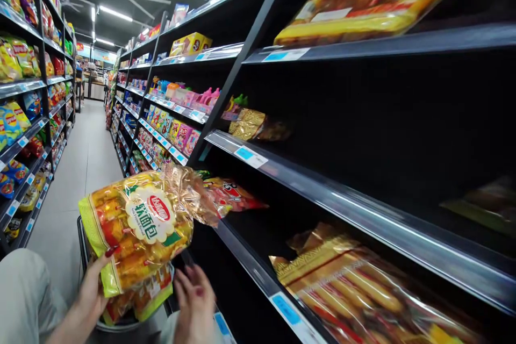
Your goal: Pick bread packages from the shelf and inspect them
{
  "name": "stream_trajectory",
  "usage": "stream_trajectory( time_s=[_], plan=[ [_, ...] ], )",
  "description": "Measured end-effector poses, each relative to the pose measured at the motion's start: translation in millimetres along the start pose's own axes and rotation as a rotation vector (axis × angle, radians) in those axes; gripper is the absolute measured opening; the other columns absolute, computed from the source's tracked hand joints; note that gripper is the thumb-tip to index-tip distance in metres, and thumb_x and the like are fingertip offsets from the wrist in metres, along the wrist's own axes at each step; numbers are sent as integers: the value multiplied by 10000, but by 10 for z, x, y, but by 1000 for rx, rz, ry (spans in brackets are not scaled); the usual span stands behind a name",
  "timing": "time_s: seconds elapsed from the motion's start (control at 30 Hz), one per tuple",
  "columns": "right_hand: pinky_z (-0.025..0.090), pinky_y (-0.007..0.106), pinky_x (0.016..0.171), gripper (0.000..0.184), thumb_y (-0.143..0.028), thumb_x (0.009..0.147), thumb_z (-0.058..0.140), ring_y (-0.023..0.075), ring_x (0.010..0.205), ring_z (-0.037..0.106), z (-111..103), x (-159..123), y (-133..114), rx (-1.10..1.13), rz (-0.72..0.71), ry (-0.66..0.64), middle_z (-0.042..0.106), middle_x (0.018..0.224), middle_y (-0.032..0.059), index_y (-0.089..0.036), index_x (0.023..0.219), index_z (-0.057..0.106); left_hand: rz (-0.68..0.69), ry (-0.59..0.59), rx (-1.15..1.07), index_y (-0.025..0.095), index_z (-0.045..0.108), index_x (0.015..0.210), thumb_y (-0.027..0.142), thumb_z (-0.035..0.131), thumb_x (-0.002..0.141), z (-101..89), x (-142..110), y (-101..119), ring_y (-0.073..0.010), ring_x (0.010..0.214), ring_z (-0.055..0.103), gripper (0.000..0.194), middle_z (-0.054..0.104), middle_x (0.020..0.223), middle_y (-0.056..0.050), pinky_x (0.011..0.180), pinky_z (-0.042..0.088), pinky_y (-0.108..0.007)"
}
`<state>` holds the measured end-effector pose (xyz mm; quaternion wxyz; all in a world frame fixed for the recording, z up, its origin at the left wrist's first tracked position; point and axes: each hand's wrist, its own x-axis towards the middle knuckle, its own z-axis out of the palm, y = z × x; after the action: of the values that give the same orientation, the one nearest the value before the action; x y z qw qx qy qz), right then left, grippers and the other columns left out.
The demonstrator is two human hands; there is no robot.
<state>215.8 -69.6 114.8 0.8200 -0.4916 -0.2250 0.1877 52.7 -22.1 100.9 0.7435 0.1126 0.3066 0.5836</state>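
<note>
My left hand (93, 291) grips a clear and yellow bag of soft bread (149, 220) by its lower left edge, thumb on the front. The bag's label faces me, and its gathered golden top points right toward the shelf. Beneath it, another bread bag (155, 298) rests in a dark basket (83, 242), partly covered by the held bag. My right hand (195, 295) is just right of the bags, slightly blurred, holding nothing, with its fingers apart and loosely bent.
A bag of long bread sticks (355, 290) lies on the lower right shelf, and a red snack packet (234, 193) sits farther left. A large yellow bread bag (363, 0) is on the upper shelf. Shelf edges (363, 220) run close on my right. The aisle floor (91, 145) stretches ahead beside snack shelves.
</note>
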Motion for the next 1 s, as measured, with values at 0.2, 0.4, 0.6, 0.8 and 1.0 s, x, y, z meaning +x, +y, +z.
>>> stream_trajectory(
  time_s=[0.2, 0.4, 0.6, 0.8, 1.0],
  plan=[
    [496, 436, 927, 912, -584, 632, 763, 284, 1136, 599, 323, -355, 425, 356, 343, -278, 576, 1302, 105, -303, 1400, 359, 48, 23, -105, 218, 563, 1278, 190, 776, 654, 17, -185, -467, -301, 1113, 638, 660, 733, 1080, -75, 957, 528, -413],
    [500, 400, 962, 914, -472, 770, 696, 240, 1169, 589, 145, -395, 222, 453, 342, -193, 529, 1387, 51, -361, 1494, 148, 60, -368, 210, 177, 715, 1044, 310, 936, 394, -173, -132, -400, -425, 1213, 530, 700, 736, 1039, -123, 999, 476, -491],
    [505, 414, 958, 843, -474, 752, 697, 258, 1131, 612, -110, -288, 186, 418, 337, -159, 582, 1333, 56, -312, 1465, 277, 88, -739, 174, 266, 642, 1239, 661, 659, 707, -348, 93, 336, -347, 1378, 354, 663, 605, 1330, -55, 1139, 316, -453],
    [509, 424, 930, 782, -387, 704, 752, 294, 1125, 612, -64, -328, -277, 334, 356, -362, 665, 1203, 51, -309, 1401, 406, -43, -862, 317, 291, 589, 1291, 498, 690, 770, -194, -147, 591, -360, 1324, 432, 570, 591, 1346, -27, 1096, 376, -455],
    [517, 404, 907, 829, -392, 683, 782, 294, 1108, 619, -145, -351, -480, 269, 437, -340, 629, 1262, 82, -299, 1405, 387, -139, -815, 368, 228, 364, 1447, 227, 792, 646, 75, -376, 547, -399, 1352, 372, 908, 466, 1453, -123, 1107, 337, -515]
  ],
)
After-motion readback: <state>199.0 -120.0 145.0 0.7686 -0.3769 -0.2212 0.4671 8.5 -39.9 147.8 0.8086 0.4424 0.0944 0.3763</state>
